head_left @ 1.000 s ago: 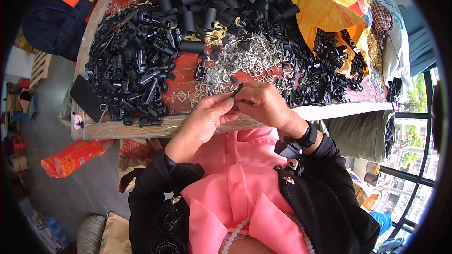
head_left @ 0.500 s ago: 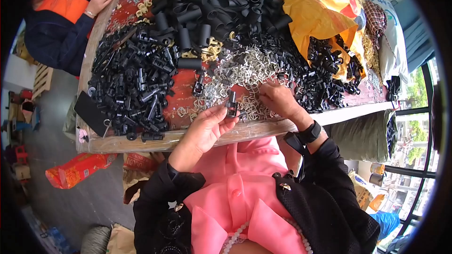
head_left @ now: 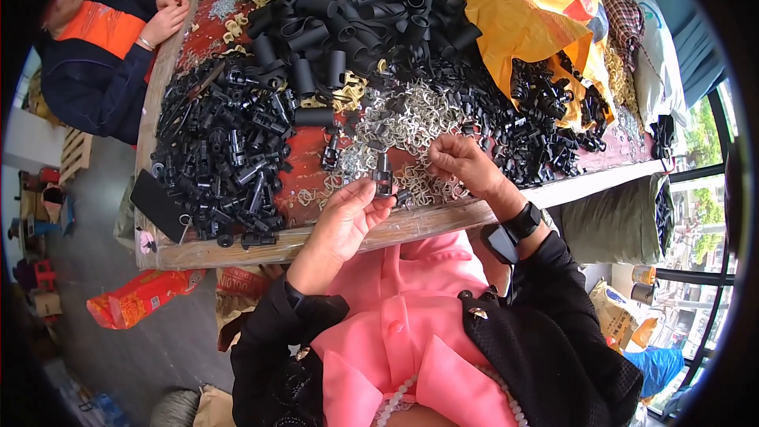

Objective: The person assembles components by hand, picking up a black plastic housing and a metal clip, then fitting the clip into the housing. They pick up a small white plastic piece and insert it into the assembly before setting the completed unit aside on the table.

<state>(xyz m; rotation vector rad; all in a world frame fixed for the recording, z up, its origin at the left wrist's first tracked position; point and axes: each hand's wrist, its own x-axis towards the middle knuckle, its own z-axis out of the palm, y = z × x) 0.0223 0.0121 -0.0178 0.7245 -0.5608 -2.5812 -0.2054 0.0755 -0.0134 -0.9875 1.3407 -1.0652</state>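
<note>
My left hand (head_left: 346, 220) pinches a small black cylindrical fitting (head_left: 383, 164) upright between thumb and fingers, just above the table's front edge. To its right, my right hand (head_left: 468, 168) hovers at the near edge of a heap of small silvery metal clips (head_left: 415, 111). Its thumb and fingers are pressed together; anything between them is too small to make out. Another black fitting (head_left: 330, 150) stands on the red tabletop (head_left: 304, 162), beyond my left hand. Loose clips are scattered around both hands.
Black fittings (head_left: 229, 158) are heaped at left, black tubes (head_left: 340, 16) at the back. Small black parts spill from a yellow sack (head_left: 514, 20) at right. A dark flat plate (head_left: 160, 204) lies at the front-left corner. At the far left sits another person (head_left: 99, 55), hands at the table edge.
My right hand has drawn slightly left and up off the clips, its fingers pinched. My left hand still holds the black fitting in nearly the same place. The whole view has shifted a little.
</note>
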